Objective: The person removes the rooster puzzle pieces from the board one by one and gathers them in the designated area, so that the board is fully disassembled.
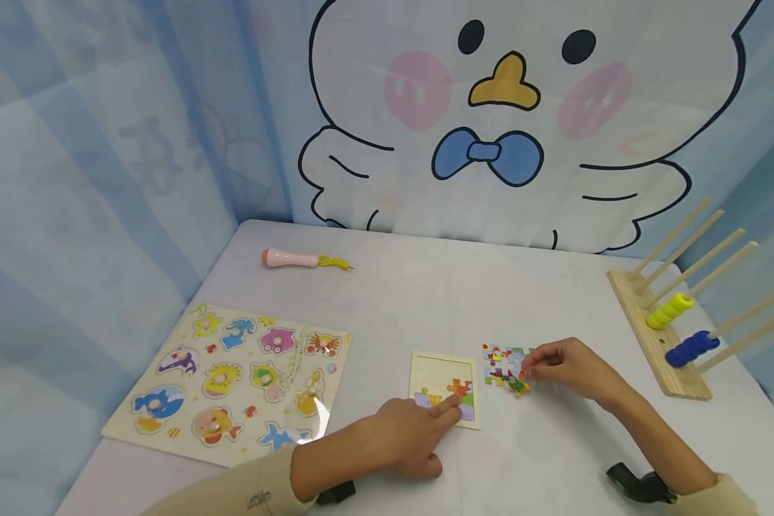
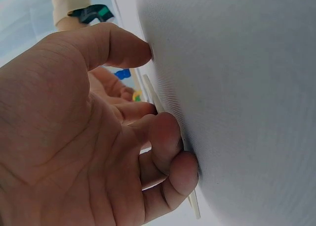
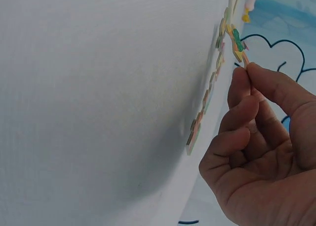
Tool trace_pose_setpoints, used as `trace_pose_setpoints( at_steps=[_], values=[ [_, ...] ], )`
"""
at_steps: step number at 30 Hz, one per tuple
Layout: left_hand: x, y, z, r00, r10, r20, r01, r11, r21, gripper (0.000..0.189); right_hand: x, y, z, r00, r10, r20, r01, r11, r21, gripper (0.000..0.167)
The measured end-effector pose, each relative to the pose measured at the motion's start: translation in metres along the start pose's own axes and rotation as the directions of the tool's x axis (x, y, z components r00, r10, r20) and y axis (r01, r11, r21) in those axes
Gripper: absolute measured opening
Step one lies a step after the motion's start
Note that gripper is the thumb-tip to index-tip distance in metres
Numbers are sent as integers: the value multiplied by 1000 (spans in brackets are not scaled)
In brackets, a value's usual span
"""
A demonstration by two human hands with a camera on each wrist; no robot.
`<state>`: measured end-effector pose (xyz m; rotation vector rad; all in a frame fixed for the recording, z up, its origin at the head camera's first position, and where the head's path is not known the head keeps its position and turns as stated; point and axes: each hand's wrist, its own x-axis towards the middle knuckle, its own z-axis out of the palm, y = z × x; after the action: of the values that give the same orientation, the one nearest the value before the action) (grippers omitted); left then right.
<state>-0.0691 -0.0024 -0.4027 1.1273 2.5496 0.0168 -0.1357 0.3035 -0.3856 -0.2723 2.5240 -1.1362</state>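
A small wooden puzzle tray [image 1: 433,371] lies in front of me, with several jigsaw pieces fitted along its lower part. My left hand [image 1: 408,437] reaches over its lower edge, the index fingertip touching an orange piece [image 1: 458,387]. In the left wrist view the thumb and lower fingertips rest at the white tabletop, close by the tray's thin edge [image 2: 151,93]. Between thumb and index finger my right hand [image 1: 570,367] pinches a green and yellow puzzle piece [image 3: 237,40], tilted above the table. Just beside it lies a cluster of colourful puzzle pieces [image 1: 495,356].
A large knob puzzle board [image 1: 190,387] with animal shapes lies on the left. Behind it is a pink toy microphone [image 1: 292,259] with a yellow cord. At right stands a wooden peg rack [image 1: 640,304] carrying yellow beads [image 1: 669,312] and blue beads [image 1: 691,349].
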Motion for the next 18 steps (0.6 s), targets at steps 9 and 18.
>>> trace_pose_setpoints(
  at_steps=[9,18],
  values=[
    [0,1,0,1000,-8,-3,8,1000,-3,61,2,6,4,999,30,-46,-33,996,-82,14],
    [-1,0,-1,1000,-2,7,2,1000,-5,64,5,9,10,995,-3,-98,-18,977,-211,8]
  ],
)
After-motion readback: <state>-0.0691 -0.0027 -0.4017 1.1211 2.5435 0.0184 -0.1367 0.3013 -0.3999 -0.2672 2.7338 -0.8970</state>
